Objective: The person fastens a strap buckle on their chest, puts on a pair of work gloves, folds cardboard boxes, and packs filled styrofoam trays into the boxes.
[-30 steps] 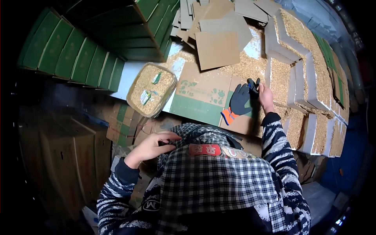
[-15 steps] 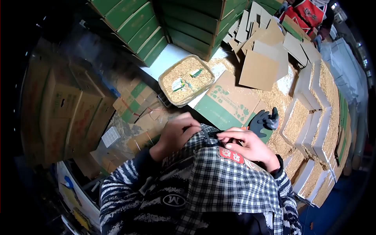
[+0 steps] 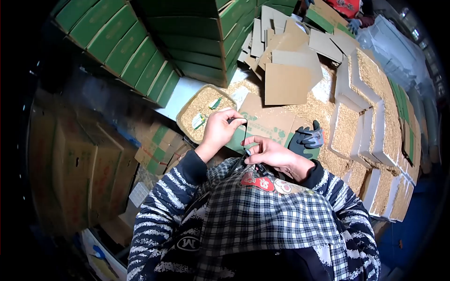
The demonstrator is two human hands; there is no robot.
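Observation:
My left hand (image 3: 222,127) is raised in front of my chest and pinches the upper end of a thin black cord (image 3: 244,133). Lower and to its right, my right hand (image 3: 272,154) is closed at the cord's lower end, beside the top edge of the checked apron (image 3: 276,215); what exactly its fingertips hold is too small to tell. A red patch (image 3: 257,181) shows on the apron. Dark work gloves (image 3: 307,140) lie on the flattened green and brown carton (image 3: 265,126), to the right of my hands.
A tub of grainy material (image 3: 206,96) holds small green packets. Stacked green boxes (image 3: 140,65) stand at the back left, loose cardboard sheets (image 3: 288,84) behind the carton. Filled trays (image 3: 375,117) are at the right, brown cartons (image 3: 70,173) at the left. A co-worker's gloved hand (image 3: 354,24) shows top right.
My right hand has come from the gloves to the apron's top edge. My left hand has risen from the apron, and the black cord now stretches between both hands. The view has shifted.

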